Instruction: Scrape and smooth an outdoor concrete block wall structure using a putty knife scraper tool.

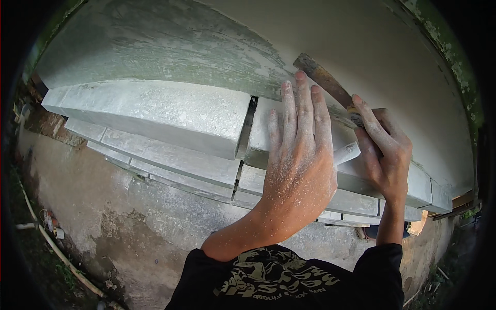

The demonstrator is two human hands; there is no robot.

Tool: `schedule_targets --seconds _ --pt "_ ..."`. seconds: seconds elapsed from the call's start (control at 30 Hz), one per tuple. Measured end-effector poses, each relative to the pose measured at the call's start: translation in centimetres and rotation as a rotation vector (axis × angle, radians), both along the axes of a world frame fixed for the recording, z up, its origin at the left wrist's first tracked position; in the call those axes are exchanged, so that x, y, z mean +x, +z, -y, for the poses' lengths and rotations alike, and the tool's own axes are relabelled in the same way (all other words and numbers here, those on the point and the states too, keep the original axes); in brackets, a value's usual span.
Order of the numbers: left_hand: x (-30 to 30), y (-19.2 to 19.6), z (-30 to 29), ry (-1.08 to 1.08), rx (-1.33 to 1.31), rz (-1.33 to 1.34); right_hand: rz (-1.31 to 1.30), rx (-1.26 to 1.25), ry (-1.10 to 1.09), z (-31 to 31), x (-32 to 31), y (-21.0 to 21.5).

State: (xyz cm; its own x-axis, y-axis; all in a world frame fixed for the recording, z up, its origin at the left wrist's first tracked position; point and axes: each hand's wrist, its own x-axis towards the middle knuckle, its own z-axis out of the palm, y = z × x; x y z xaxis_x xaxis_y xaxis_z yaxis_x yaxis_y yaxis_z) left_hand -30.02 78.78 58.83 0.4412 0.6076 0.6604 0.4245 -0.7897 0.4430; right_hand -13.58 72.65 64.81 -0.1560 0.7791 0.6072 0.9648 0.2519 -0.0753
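Here the left hand (302, 155), dusted with pale powder, lies flat and unclenched on top of a light grey concrete block (341, 170) in the upper course of a stacked block wall (155, 134), fingers spread and pointing away from the person. Just beside it, the right hand (385, 155) grips a wooden-handled tool (325, 82) whose handle slants up toward the plastered wall (361, 46); its working end is hidden behind the hands. A narrow open joint (248, 124) separates this block from its longer neighbour on the left. Below lies stained concrete ground (129, 227).
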Motion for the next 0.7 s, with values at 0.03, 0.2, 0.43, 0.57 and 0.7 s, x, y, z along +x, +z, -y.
schedule_targets --seconds 0.03,0.2,0.43,0.57,0.7 --pt "0.0 0.2 0.3 -0.033 -0.001 -0.017 0.029 0.015 -0.042 1.0 1.0 -0.1" --pt "1.4 0.4 1.0 -0.152 -0.008 -0.029 0.032 0.062 -0.103 3.6 3.5 -0.8" --pt "3.2 0.0 1.8 -0.213 0.011 -0.017 -0.02 0.06 -0.121 4.5 3.7 -1.9" --pt "3.2 0.0 1.1 -0.192 0.005 0.001 0.016 0.141 -0.033 1.9 2.8 -2.1" --pt "2.7 0.3 0.9 -0.116 -0.003 -0.006 0.034 0.104 -0.028 2.0 2.3 -1.3"
